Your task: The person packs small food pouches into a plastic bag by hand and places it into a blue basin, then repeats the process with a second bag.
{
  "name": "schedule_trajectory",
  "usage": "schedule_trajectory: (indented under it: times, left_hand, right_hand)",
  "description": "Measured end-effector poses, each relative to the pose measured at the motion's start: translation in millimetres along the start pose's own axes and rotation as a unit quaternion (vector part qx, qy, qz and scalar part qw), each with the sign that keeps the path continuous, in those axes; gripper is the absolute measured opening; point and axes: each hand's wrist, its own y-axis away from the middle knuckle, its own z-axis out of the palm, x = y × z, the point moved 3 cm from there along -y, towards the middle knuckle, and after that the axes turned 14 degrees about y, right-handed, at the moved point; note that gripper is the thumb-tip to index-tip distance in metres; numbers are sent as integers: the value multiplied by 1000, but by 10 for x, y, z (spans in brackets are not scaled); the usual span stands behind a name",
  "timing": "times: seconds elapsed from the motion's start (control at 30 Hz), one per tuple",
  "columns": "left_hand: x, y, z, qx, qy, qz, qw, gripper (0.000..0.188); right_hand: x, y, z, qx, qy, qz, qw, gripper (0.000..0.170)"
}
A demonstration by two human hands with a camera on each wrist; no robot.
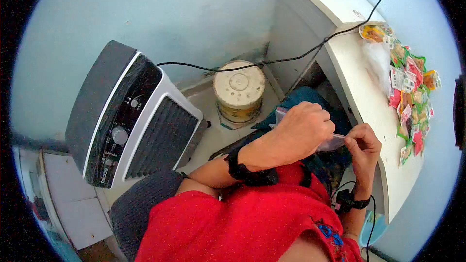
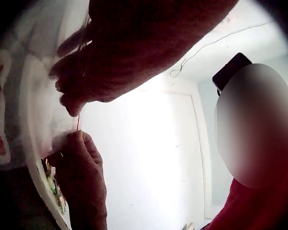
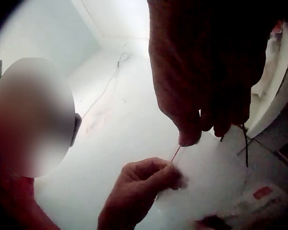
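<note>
A clear plastic zip bag [image 1: 332, 143] is stretched between my two hands over my lap. My left hand [image 1: 306, 128] pinches its top edge, knuckles upward, and a corner of the bag shows beyond the far side of this hand. On the other side my right hand [image 1: 365, 146] grips the same edge between thumb and fingertips. In the left wrist view, a thin red strip [image 2: 78, 122] along the bag's mouth runs between the fingertips. The right wrist view shows this red strip [image 3: 175, 154] too, while the hand there is mostly in shadow.
Many small colourful snack packets [image 1: 410, 97] lie on the white tabletop [image 1: 359, 73] at right, beside a clear plastic bag [image 1: 376, 63]. An air cooler [image 1: 141, 121] stands at left. Behind my lap is a round lidded tub [image 1: 239, 85]. A black cable [image 1: 286, 60] crosses above.
</note>
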Motion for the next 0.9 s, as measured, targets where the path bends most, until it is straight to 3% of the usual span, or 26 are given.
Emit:
schedule_trajectory:
  times: [0.07,0.17,0.27,0.3,0.33,0.37,0.5,0.73,0.8,0.9]
  left_hand:
    - [15,1,15,-2,-1,1,1000,16]
    - [6,16,10,-17,-6,-7,1000,13]
    - [-37,28,-14,-32,-7,-9,999,11]
    - [-49,13,-4,-41,0,-2,999,10]
    - [-27,-2,-25,-9,22,8,1000,10]
    - [-27,-23,-28,-17,30,-1,999,10]
    - [-149,-109,-18,-38,84,-62,994,10]
    - [-620,-334,174,-100,103,-143,979,14]
    - [-816,-346,290,-139,138,-177,964,15]
    - [-1145,-184,490,-206,203,-232,929,16]
  right_hand:
    - [33,16,8,-2,-30,13,999,12]
    - [183,6,37,-43,-92,-20,995,31]
    - [136,-17,197,-146,-116,14,982,61]
    - [230,-10,275,-214,-109,20,971,79]
    - [257,32,371,-225,-114,32,967,70]
    - [310,42,425,-243,-91,-2,966,62]
    - [688,189,734,-245,-141,22,959,30]
    - [729,213,709,-241,-178,37,953,18]
    - [716,216,662,-268,-180,85,943,17]
    - [759,247,691,-257,-182,48,948,17]
